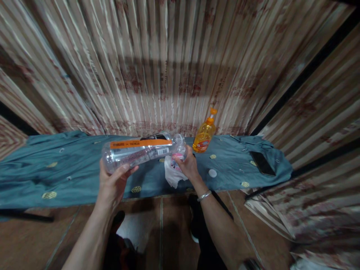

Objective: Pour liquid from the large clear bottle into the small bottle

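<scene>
My left hand grips the base end of a large clear bottle with an orange and silver label. The bottle lies tilted nearly sideways, its neck pointing right. My right hand is wrapped round a smaller clear bottle with a pink label, close to the large bottle's mouth. Whether the two mouths touch is too small to tell. White tissue or thin plastic hangs below the small bottle by my right fingers. A white cap lies on the cloth to the right of my right hand.
Behind my right hand stands a pump bottle of orange liquid. A dark phone rests at the right end of the teal cloth. Striped curtains hang behind and at the sides, with black poles at the right.
</scene>
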Tool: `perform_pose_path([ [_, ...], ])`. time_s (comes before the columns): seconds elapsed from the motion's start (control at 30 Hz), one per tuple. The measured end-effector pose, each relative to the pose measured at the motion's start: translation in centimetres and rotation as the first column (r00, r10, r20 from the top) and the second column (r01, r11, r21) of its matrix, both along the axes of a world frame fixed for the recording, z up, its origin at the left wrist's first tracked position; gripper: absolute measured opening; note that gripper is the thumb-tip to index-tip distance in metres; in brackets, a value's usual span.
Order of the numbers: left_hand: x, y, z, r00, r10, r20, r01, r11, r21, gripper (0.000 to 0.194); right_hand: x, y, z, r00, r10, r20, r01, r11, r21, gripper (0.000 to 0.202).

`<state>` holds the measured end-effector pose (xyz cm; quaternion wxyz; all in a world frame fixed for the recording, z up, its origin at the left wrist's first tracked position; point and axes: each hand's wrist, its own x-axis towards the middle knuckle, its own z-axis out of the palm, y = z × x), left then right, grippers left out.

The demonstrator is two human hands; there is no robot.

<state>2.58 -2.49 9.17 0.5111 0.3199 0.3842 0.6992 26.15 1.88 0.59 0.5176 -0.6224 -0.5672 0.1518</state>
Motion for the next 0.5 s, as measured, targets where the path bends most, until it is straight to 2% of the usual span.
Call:
perform_pose_path([
  [0.5,0.32,-0.27,0.65,1.0,0.002,0.004,-0.002,1.0,-0.014,0.063,0.22,0.23,-0.55,1.0,-0.005,0.018,0.004,1.0,0.03,0.065],
])
